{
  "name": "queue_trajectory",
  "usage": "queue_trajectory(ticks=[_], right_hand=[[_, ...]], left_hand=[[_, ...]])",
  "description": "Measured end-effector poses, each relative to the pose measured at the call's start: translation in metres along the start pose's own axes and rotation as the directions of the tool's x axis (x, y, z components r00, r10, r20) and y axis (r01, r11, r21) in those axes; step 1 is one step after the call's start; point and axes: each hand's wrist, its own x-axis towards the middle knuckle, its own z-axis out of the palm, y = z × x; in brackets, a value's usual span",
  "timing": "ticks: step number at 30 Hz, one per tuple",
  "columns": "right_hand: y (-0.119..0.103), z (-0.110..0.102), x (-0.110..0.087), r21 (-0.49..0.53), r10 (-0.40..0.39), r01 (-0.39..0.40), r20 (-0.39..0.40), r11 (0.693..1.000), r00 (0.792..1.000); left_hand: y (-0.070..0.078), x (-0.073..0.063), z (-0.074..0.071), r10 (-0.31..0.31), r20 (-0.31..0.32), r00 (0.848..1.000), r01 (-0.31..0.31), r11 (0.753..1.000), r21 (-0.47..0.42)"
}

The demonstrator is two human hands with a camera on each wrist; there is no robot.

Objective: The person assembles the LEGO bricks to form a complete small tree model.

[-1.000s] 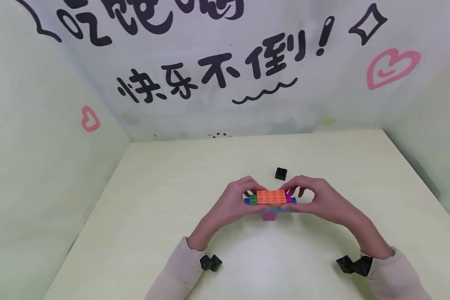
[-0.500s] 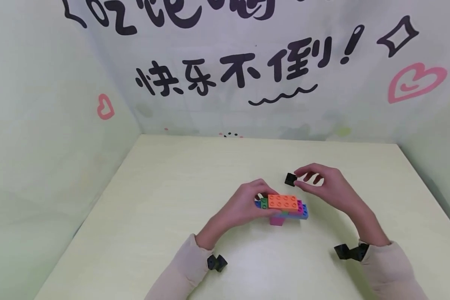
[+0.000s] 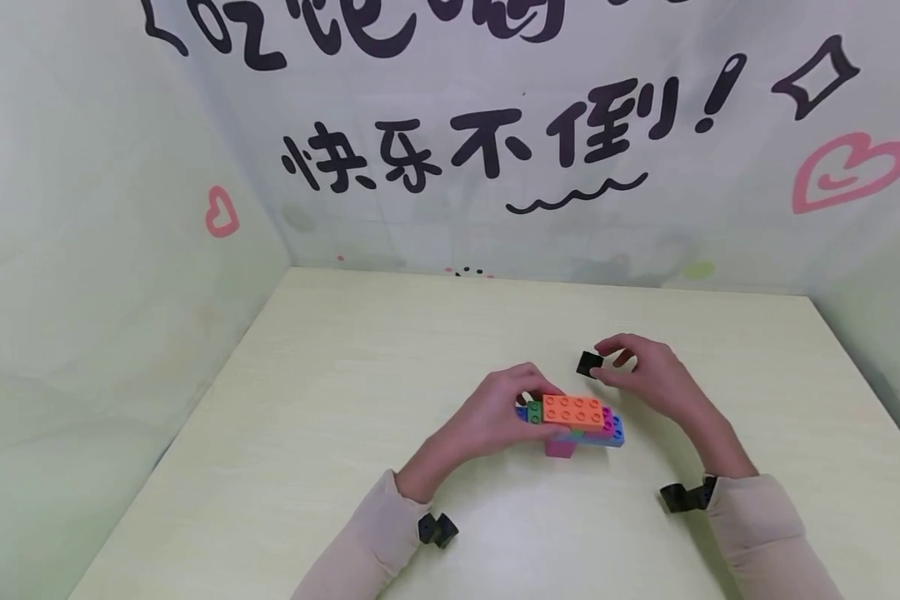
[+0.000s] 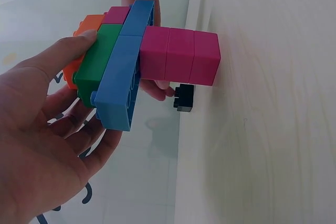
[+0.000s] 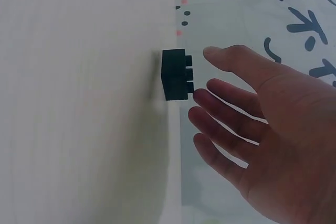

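My left hand point(image 3: 498, 412) grips a toy brick build by its left end, thumb on the near side. An orange brick point(image 3: 572, 412) tops it, beside a green brick point(image 4: 100, 56) and a pink one; below run blue bricks point(image 4: 113, 95). From their underside juts a stack of pink bricks point(image 4: 181, 56); whether it touches the table, I cannot tell. Beyond the build a small black brick point(image 3: 589, 364) stands on the table, studs up. My right hand point(image 3: 648, 375) hovers just by it, fingers loosely bent, apart from the brick in the right wrist view.
The pale table point(image 3: 390, 350) extends around both hands. A back wall point(image 3: 420, 225) with black writing and side walls with pink hearts enclose it. Black wrist devices point(image 3: 437, 530) sit at both cuffs.
My right hand has let go of the build's right end and moved back to the black brick. My left hand keeps its hold. The head view has shifted.
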Motion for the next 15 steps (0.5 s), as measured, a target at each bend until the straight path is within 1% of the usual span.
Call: queue_trajectory(ticks=[11,15], right_hand=[[0.0027,0.0058,0.0025,-0.079,0.075,-0.071,0.050,0.994,0.996],[0.0048,0.0077,0.0044,-0.090,0.075,-0.070,0.057,0.993,0.996]], left_hand=[[0.0008,-0.0004,-0.0002,0.011,-0.001,1.000,-0.011,1.000,0.013],[-0.0002,-0.0001,0.0001,0.008,-0.003,1.000,-0.008,1.000,0.013]])
